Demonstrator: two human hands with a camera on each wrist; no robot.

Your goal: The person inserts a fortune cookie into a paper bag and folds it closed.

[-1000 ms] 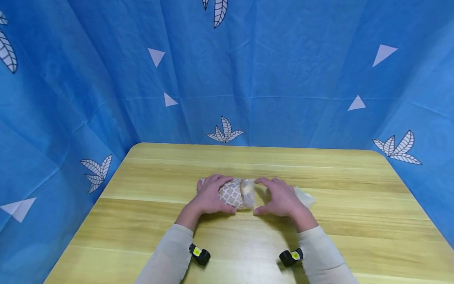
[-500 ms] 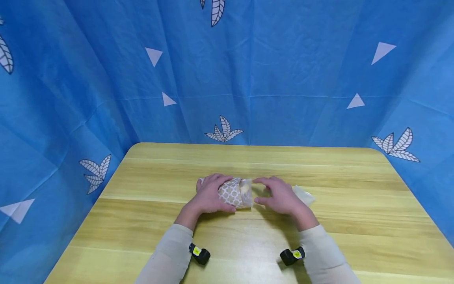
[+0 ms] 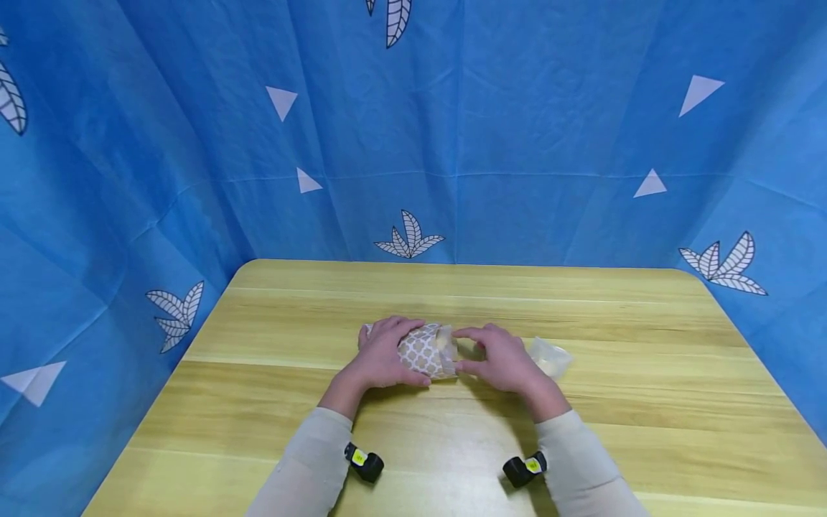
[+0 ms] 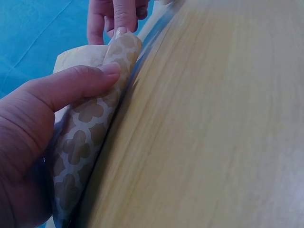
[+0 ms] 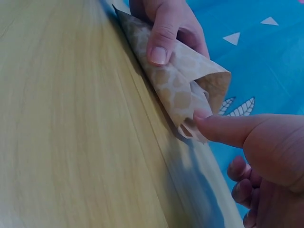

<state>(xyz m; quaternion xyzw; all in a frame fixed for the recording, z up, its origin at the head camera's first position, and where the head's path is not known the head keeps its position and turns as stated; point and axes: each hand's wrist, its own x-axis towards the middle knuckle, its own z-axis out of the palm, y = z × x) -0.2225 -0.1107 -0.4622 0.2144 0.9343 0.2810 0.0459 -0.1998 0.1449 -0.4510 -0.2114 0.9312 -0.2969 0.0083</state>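
Observation:
A package wrapped in tan paper with a white quatrefoil print (image 3: 420, 352) lies across the middle of the table. My left hand (image 3: 381, 357) grips it from above at its left part, thumb along the near side. The package's right end gapes, with the pale inner side of the paper (image 5: 216, 88) showing. At that end is my right hand (image 3: 500, 359), thumb and index finger extended and spread. In the right wrist view its thumb (image 5: 223, 128) presses the crumpled near edge inward, while the other fingers are partly hidden behind.
A small translucent plastic packet (image 3: 550, 357) lies on the wooden table (image 3: 646, 402), just right of my right hand. Behind the table hangs a blue curtain (image 3: 517, 143) with leaves and triangles. Each sleeve bears a small black device.
My right hand first drew back from the package's open end, then came left again onto it. The end flap now looks folded in and shorter. My left hand has kept its grip.

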